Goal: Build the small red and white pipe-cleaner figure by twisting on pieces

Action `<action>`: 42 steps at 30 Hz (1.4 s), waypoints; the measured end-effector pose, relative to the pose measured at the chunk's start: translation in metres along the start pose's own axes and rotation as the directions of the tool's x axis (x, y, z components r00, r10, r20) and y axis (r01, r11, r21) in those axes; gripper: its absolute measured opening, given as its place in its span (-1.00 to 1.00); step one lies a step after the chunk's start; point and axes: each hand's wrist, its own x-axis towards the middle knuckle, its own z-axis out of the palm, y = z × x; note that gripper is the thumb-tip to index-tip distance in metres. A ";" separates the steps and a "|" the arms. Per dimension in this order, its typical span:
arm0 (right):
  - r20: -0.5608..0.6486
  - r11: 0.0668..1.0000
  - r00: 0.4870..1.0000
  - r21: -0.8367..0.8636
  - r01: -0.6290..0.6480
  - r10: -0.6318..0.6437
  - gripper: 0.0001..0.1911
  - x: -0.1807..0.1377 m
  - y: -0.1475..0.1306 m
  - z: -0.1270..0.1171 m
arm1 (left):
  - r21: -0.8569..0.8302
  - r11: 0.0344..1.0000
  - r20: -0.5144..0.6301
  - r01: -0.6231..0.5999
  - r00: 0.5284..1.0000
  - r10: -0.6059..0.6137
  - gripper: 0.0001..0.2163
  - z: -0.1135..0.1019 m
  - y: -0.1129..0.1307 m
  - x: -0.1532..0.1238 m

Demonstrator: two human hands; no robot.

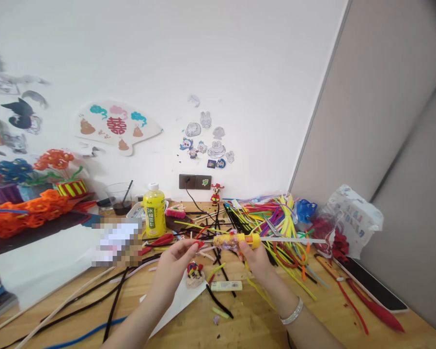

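Observation:
My right hand (256,259) is closed around a yellow and orange tool with a patterned body (236,240), held level above the wooden table (240,325); a thin pale rod (294,240) sticks out of its right end. My left hand (176,264) pinches a small red piece (199,245) at the tool's left tip. A small colourful figure (195,273) lies on a white sheet (181,300) just below both hands. A silver bracelet (292,312) circles my right wrist.
A heap of coloured pipe cleaners (272,215) lies behind the hands. A yellow bottle (154,211), red scissors (160,241), black pipe cleaners (112,295) and orange pipe-cleaner flowers (36,208) sit left. A plastic bag (349,218) and a red strip (374,310) lie right.

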 end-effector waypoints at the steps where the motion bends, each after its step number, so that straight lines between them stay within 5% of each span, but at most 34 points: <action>1: -0.001 1.000 1.000 0.001 -0.006 0.006 -0.53 0.000 -0.001 0.000 | -0.001 1.000 0.001 0.001 1.000 -0.001 -0.73 0.000 0.000 0.000; 12: 0.006 1.000 1.000 0.011 -0.028 0.028 -0.56 0.000 0.010 -0.001 | -0.051 0.999 -0.033 0.012 0.999 -0.014 -0.72 0.000 0.002 0.000; 17: 0.025 0.980 0.998 -0.190 0.054 -0.050 -0.61 0.003 0.011 -0.004 | -0.080 0.997 -0.071 0.023 0.997 -0.028 -0.71 0.000 0.009 -0.001; 19: 0.051 0.890 0.989 -0.431 0.148 -0.139 -0.65 0.009 0.013 -0.012 | -0.094 0.995 -0.091 0.026 0.995 -0.035 -0.70 -0.002 0.011 -0.001; 22: 0.086 0.500 0.962 -0.840 0.209 -0.259 -0.68 0.024 0.025 -0.034 | -0.115 0.993 -0.112 0.012 0.993 -0.025 -0.68 -0.005 0.013 -0.001; 25: 0.057 0.267 0.958 -0.954 0.135 -0.282 -0.87 0.039 0.049 -0.060 | -0.118 0.993 -0.122 -0.010 0.993 -0.004 -0.68 -0.009 0.015 0.002; 29: -0.038 0.309 0.973 -0.951 0.035 -0.228 -0.87 0.050 0.071 -0.080 | -0.105 0.994 -0.169 -0.031 0.986 0.013 -0.67 -0.016 0.014 0.007; 32: 0.060 0.357 0.974 -0.924 0.138 -0.220 -0.75 0.049 0.065 -0.070 | -0.104 0.993 -0.216 -0.049 0.976 0.026 -0.66 -0.019 0.012 0.011; 35: 0.229 0.540 0.944 -0.777 0.324 -0.237 -0.74 0.035 0.047 -0.037 | -0.097 0.992 -0.234 -0.078 0.971 0.053 -0.67 -0.021 0.008 0.014; 37: 0.266 0.657 0.948 -0.686 0.314 -0.176 -0.83 0.019 0.036 -0.007 | -0.095 0.990 -0.232 -0.108 0.969 0.084 -0.68 -0.021 0.006 0.015; 42: 0.370 0.667 0.929 -0.699 0.259 0.027 -0.65 -0.020 0.028 0.054 | -0.062 0.985 -0.226 -0.159 0.964 0.141 -0.68 -0.020 0.001 0.017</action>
